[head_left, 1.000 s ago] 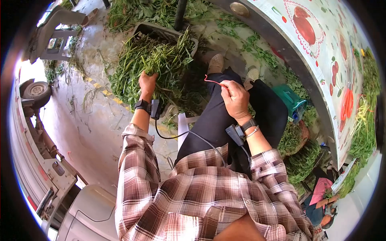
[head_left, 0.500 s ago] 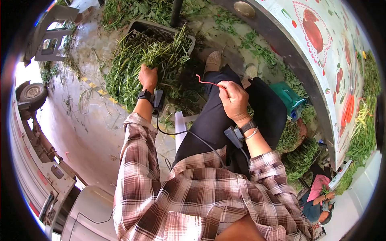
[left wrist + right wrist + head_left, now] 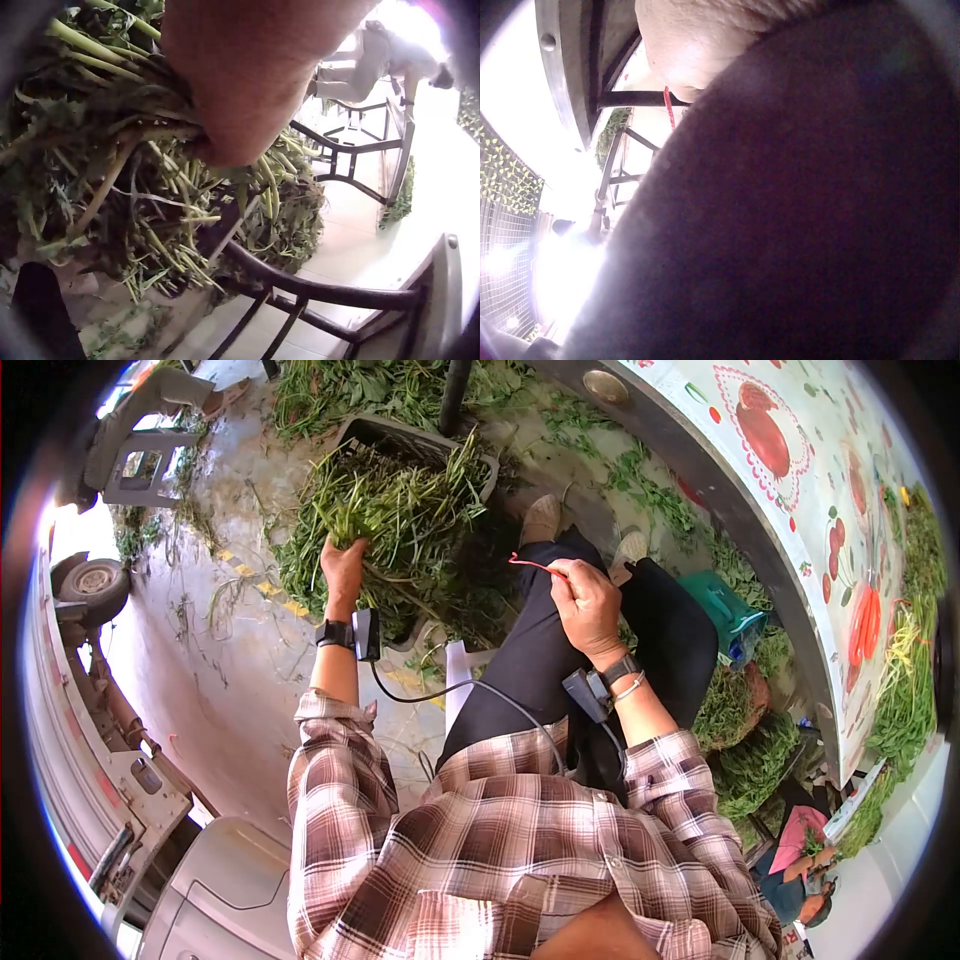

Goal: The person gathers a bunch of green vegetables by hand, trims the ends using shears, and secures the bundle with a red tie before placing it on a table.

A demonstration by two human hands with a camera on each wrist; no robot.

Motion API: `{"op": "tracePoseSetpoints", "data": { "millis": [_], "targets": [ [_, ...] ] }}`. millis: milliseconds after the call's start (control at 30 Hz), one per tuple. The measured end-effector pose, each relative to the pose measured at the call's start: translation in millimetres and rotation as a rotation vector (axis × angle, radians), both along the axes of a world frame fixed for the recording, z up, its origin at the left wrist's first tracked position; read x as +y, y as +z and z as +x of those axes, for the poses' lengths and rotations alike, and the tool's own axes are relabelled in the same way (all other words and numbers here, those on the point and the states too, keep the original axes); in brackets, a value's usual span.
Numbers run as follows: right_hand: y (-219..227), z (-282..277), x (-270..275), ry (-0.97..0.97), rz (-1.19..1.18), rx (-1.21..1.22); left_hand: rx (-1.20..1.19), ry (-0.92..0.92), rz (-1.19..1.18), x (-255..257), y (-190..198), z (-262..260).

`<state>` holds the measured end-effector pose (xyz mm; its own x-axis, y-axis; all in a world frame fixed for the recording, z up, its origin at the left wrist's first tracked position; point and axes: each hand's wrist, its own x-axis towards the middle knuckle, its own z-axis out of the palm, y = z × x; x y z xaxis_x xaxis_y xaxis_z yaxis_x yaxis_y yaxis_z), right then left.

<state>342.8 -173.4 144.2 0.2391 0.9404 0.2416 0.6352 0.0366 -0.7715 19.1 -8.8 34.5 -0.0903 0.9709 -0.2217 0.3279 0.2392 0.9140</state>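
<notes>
In the head view my left hand [image 3: 343, 572] is at the near left side of a heap of leafy green stems [image 3: 410, 510], gripping some of them. Leaves cover its fingertips. The heap overflows a dark plastic crate [image 3: 400, 438]. In the left wrist view, cut stem ends [image 3: 176, 255] and a thick stalk [image 3: 112, 176] lie under the hand. Above my thigh, my right hand [image 3: 588, 605] pinches a thin red tie [image 3: 532, 564], whose loose end sticks out to the left. The red tie [image 3: 669, 109] also shows beside the hand in the right wrist view.
A table with a fruit-print cloth [image 3: 700, 400] curves along the right, with a bundle of red ties [image 3: 863, 622] and more greens on it. A teal bag [image 3: 722, 605] lies by my leg. Loose greens [image 3: 640, 480] litter the floor. A vehicle wheel [image 3: 93, 585] stands at the left.
My left hand has shifted left and slightly toward me across the greens. The right hand still holds the red tie in about the same place.
</notes>
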Motion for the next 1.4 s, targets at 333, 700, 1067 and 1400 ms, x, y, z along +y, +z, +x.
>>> {"op": "tracePoseSetpoints", "data": {
  "millis": [333,700,1067,1400],
  "targets": [
    [-4,1,-6,-0.050,0.010,0.003,-0.164,0.101,-0.067,-17,90,-8],
    [-6,3,-19,-0.066,-0.060,0.016,-0.702,0.192,-0.030,-37,158,-15],
    [42,-18,-25,0.161,-0.222,0.540,-0.745,-0.162,-0.187,-95,189,52],
    [97,-40,-35,0.277,-0.141,0.589,-0.769,-0.340,-0.258,-124,190,109]
  ]
}}
